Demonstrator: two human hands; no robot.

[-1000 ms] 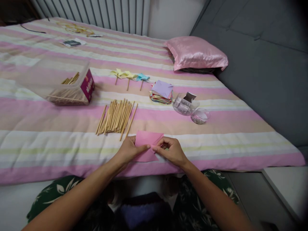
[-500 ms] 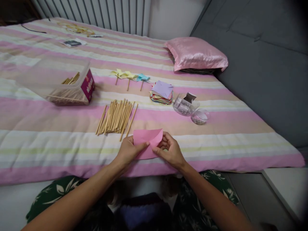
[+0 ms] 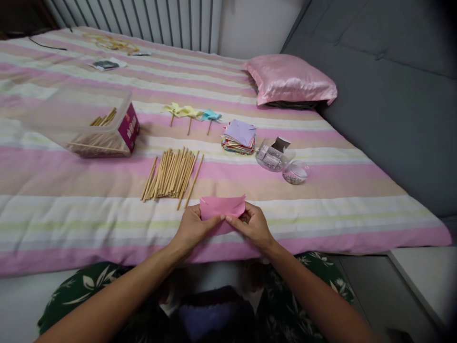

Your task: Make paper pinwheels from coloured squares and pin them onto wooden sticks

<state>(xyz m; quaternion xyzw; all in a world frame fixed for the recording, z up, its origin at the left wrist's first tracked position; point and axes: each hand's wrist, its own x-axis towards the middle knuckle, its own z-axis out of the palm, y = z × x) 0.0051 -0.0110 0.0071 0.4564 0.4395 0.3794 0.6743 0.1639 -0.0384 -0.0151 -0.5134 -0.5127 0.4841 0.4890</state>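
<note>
A pink paper square [image 3: 222,206] is pinched from both sides above the near edge of the striped bed cover. My left hand [image 3: 192,227] grips its left side and my right hand [image 3: 252,225] its right side, thumbs meeting at the middle. The sheet stands folded up, its far flap raised. Just beyond my hands lies a heap of wooden sticks [image 3: 171,176]. Farther back rest three small paper pinwheels on sticks [image 3: 191,114] and a stack of coloured paper squares [image 3: 239,136].
A clear plastic box [image 3: 80,121] with more sticks lies on its side at the left. Two clear round containers [image 3: 280,159] sit at the right of the paper stack. A pink pillow [image 3: 291,78] lies against the grey headboard [image 3: 385,85].
The pink paper went from lying nearly flat to being folded upward; both hands shifted slightly away from me while pressing the fold.
</note>
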